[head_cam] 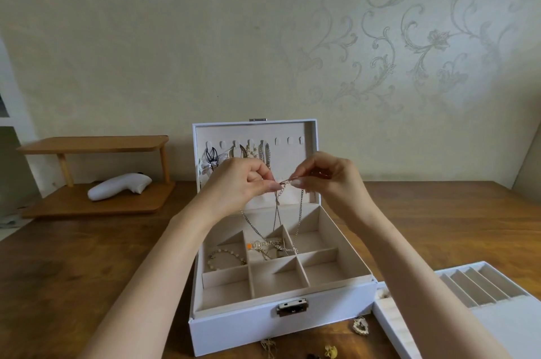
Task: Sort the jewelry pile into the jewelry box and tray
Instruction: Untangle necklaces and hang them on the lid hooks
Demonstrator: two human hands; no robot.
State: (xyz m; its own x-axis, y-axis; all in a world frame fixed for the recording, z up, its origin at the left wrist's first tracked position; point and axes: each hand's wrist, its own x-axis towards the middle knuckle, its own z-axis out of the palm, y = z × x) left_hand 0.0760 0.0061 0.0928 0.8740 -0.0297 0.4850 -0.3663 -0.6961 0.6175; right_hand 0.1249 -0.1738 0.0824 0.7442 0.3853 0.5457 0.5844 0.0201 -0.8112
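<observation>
Two hands meet above the one open jewelry box (281,326). The left hand (243,183) and right hand (330,180) each pinch the clasp end of a single chain necklace (300,218), which hangs down to the middle back compartment. Six compartments show, and one holds a beaded bracelet (227,257). One tray (497,317) is cut off at the right. Perhaps four loose pieces (360,326) lie near the bottom edge, hard to make out.

Matt white jewelry box (281,326) with metal clasp (292,307), thin metal chain (298,227), grained wood table (73,265)
</observation>
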